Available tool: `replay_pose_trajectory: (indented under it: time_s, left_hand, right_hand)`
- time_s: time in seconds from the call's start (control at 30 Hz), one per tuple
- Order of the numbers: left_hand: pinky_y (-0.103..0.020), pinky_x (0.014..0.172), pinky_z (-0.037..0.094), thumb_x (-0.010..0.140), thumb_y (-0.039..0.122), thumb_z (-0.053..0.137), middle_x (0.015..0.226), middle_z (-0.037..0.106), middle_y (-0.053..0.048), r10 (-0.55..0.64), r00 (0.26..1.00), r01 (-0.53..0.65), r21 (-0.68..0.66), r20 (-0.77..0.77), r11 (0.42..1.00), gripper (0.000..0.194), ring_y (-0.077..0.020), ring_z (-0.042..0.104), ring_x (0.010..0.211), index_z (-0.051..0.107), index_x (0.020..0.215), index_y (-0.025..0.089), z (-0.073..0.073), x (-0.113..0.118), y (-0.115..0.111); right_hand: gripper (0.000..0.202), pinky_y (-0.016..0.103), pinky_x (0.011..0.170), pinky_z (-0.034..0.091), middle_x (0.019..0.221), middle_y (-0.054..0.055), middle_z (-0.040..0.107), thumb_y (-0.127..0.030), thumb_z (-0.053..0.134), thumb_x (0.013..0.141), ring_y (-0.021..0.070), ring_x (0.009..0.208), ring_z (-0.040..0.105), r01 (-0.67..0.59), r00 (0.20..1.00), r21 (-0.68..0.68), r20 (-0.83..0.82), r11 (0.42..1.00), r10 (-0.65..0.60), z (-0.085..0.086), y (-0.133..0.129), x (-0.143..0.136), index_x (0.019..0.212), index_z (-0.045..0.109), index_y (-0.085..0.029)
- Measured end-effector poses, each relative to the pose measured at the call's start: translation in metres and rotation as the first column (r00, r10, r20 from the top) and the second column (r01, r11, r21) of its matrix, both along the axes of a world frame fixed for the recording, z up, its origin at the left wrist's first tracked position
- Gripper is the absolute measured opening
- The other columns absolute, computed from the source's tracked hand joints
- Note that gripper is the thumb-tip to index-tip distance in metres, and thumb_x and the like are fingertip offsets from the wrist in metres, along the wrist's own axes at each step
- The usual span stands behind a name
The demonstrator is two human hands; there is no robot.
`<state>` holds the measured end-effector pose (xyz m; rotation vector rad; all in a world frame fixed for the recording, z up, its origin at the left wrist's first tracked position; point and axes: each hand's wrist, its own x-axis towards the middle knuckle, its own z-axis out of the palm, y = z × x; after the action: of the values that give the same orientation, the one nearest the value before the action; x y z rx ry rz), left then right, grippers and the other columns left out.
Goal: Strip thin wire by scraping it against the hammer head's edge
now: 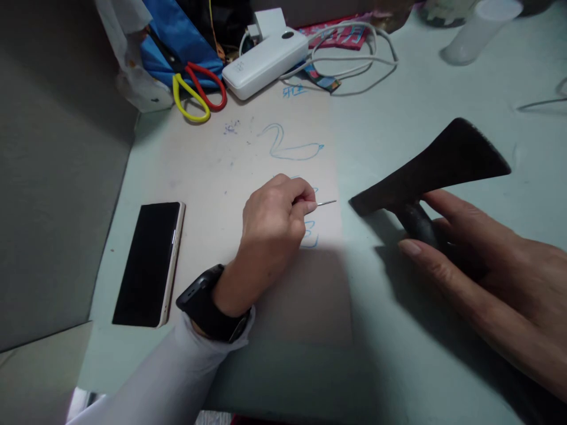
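Note:
My left hand (pixel 277 215) is closed, with the thumb and forefinger pinching a thin silver metal pin (pixel 326 203). The pin points right, over the edge of a paper sheet (pixel 305 295) with blue drawings on it. My right hand (pixel 491 265) is wrapped round the dark handle of a hammer (pixel 443 156). The hammer's dark metal head flares wide at its upper right and narrows towards the pin. A gap shows between the pin's tip and the narrow end of the head. Most of the handle is hidden by my right hand.
A phone (pixel 148 265) lies left of my left hand. Red-and-yellow-handled scissors (pixel 199 94), a white power bank (pixel 266 62) and a coiled white cable (pixel 376 59) sit at the back. A frosted plastic cup (pixel 478 32) stands back right. A grey partition (pixel 57 165) borders the desk on the left.

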<state>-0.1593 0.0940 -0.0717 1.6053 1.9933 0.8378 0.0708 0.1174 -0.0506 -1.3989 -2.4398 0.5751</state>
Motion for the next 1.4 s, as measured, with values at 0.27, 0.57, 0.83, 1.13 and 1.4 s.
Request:
replay_pose_trajectory:
  time_s: [0.27,0.57,0.83,1.13,1.4]
  left_hand:
    - [-0.031,0.07,0.042,0.081,0.011,0.057,0.08,0.067,-0.003,0.022,0.999,-0.022,-0.007,-0.029,1.0,0.014,-0.0178,0.057,0.077,0.067,0.075,0.019,-0.002,0.001,0.001]
    - [-0.032,0.077,0.044,0.081,0.006,0.058,0.087,0.07,-0.004,0.002,0.997,-0.008,-0.08,-0.079,0.997,0.016,-0.0198,0.061,0.084,0.067,0.075,0.018,0.002,0.001,0.007]
    - [-0.033,0.078,0.044,0.083,0.007,0.059,0.088,0.07,-0.005,-0.001,0.992,-0.013,-0.111,-0.124,0.994,0.015,-0.0198,0.06,0.085,0.066,0.077,0.018,0.003,0.003,0.007]
    - [-0.031,0.077,0.044,0.084,0.008,0.057,0.087,0.069,-0.002,0.0,0.995,-0.011,-0.113,-0.104,0.994,0.016,-0.0175,0.059,0.081,0.066,0.077,0.019,0.004,0.003,0.005]
    - [-0.032,0.078,0.044,0.084,0.009,0.057,0.087,0.069,-0.002,0.011,0.993,-0.022,-0.091,-0.119,0.996,0.015,-0.0181,0.06,0.083,0.066,0.077,0.019,0.001,0.003,0.005]
  right_hand:
    - [0.057,0.028,0.042,0.043,0.062,0.001,0.067,-0.053,0.046,0.096,0.0172,0.043,0.058,-0.046,0.998,-0.002,-0.033,0.999,0.046,0.003,-0.004,-0.004,0.136,0.056,-0.013]
    - [0.052,0.031,0.064,0.056,0.1,0.015,0.075,-0.038,0.045,0.1,0.0216,0.073,0.071,-0.163,0.984,0.106,-0.06,0.981,0.169,0.01,-0.007,-0.025,0.136,0.055,-0.001]
    - [0.051,0.029,0.056,0.052,0.105,0.013,0.074,-0.039,0.043,0.1,0.0238,0.082,0.072,-0.186,0.978,0.093,-0.077,0.978,0.194,0.005,0.0,-0.034,0.14,0.051,-0.009]
    - [0.048,0.029,0.055,0.052,0.096,0.012,0.074,-0.035,0.047,0.099,0.0223,0.073,0.071,-0.207,0.969,0.17,-0.102,0.963,0.226,0.005,0.002,-0.032,0.138,0.053,-0.009]
    - [0.045,0.029,0.061,0.056,0.104,0.017,0.073,-0.027,0.047,0.099,0.0253,0.087,0.073,-0.291,0.945,0.225,-0.085,0.93,0.316,0.007,0.001,-0.035,0.137,0.052,-0.005]
